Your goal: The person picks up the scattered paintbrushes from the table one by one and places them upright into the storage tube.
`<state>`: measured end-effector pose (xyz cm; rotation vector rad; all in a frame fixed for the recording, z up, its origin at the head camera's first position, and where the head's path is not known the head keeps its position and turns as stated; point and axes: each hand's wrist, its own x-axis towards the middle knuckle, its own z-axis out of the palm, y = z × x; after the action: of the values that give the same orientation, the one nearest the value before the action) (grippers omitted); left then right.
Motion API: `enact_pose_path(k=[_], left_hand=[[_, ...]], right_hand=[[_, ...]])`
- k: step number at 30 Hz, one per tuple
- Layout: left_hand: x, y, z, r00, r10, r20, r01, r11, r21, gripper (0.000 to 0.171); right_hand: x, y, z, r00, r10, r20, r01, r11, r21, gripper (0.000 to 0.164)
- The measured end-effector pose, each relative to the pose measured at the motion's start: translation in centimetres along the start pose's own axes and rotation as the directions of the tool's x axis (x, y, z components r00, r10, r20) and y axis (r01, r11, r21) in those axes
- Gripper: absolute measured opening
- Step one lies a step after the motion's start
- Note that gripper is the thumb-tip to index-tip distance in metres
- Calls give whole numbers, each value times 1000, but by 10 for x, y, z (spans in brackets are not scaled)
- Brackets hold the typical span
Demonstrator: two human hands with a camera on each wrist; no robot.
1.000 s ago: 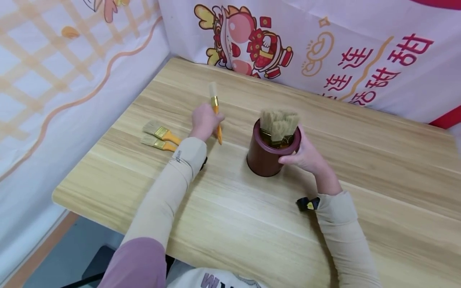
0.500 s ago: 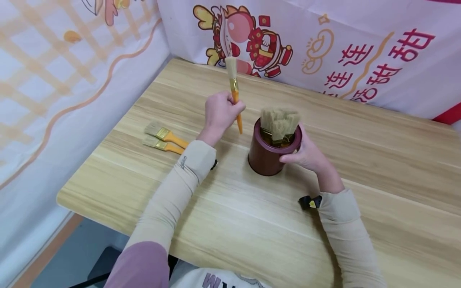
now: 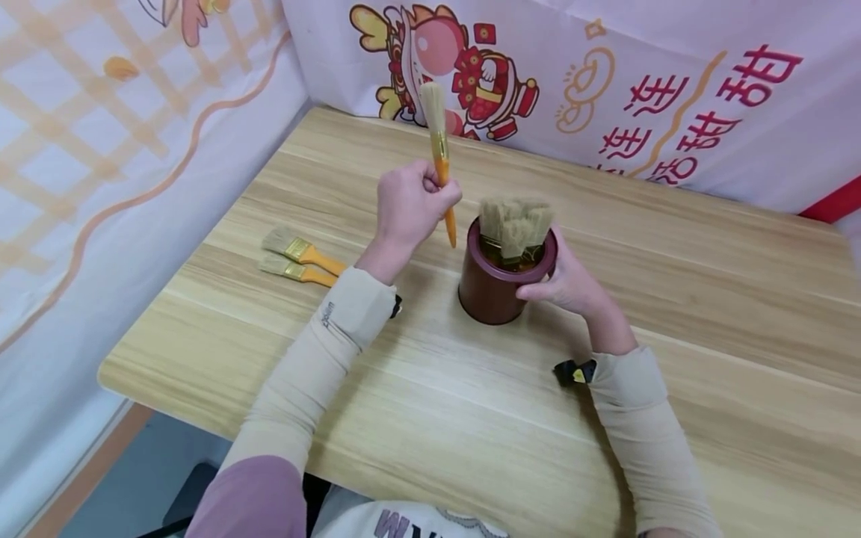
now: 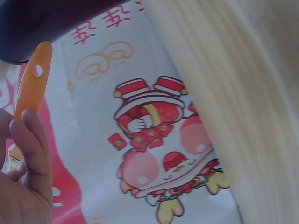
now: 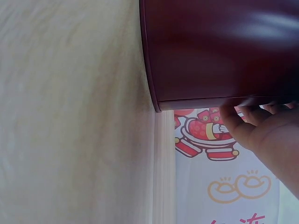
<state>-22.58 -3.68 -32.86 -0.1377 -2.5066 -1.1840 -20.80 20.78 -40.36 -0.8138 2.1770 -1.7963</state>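
The person's white shirt with letters (image 3: 410,521) is nearest, beside a purple cloth sleeve (image 3: 252,493). Long beige cloth sleeves (image 3: 296,396) cover both lower arms. Below them is a flat, pale, wood-striped table (image 3: 444,433). A round, shiny, dark red-brown can (image 3: 489,294) stands upright on it. The right hand (image 3: 570,282) grips the can from the right, with the thumb on the near side and the fingers bent around the far side. A bunch of tan-haired brushes (image 3: 516,228) stands in the can, hair up. Off to the left, two flat paintbrushes with orange handles and tan hair (image 3: 304,252) lie side by side on the table. Between them and the can, the left hand (image 3: 410,205) pinches a single paintbrush with an orange handle, a gold metal band and pale hair (image 3: 440,147). This brush is up in the air, hair on top and a bit tilted, near the can's left side. There is a hole near the end of its handle. At the back hangs a white cloth (image 3: 646,30) with a red and pink cartoon (image 3: 437,48) and red writing (image 3: 758,78)
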Motion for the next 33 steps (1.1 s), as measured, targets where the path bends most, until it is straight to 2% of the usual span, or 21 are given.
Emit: enact_pose_path(k=[9,15,21,24,27,33], left_hand=[[-6,16,-11,999,47,-19,-48,998,-40,19],[-11,23,-16,998,53,-16,-54,987,-152,18],[-17,38,-11,994,105,36,-91,953,-288,16],[-18,45,-9,987,159,30,-145,950,-275,17],[-21,48,-8,976,218,-2,-213,952,-220,19],[-28,48,-5,939,338,-66,-344,930,-127,20]], right_hand=[[2,0,0,1000,-6,2,6,1000,-23,115],[2,1,0,1000,-13,-1,13,1000,-12,115],[-5,0,1,1000,9,-18,-9,1000,-5,111],[-7,1,1,1000,15,-23,-15,1000,-3,111],[-6,0,2,1000,6,-22,-7,1000,-19,109],[-2,-1,1,1000,-13,-16,12,998,-56,110]])
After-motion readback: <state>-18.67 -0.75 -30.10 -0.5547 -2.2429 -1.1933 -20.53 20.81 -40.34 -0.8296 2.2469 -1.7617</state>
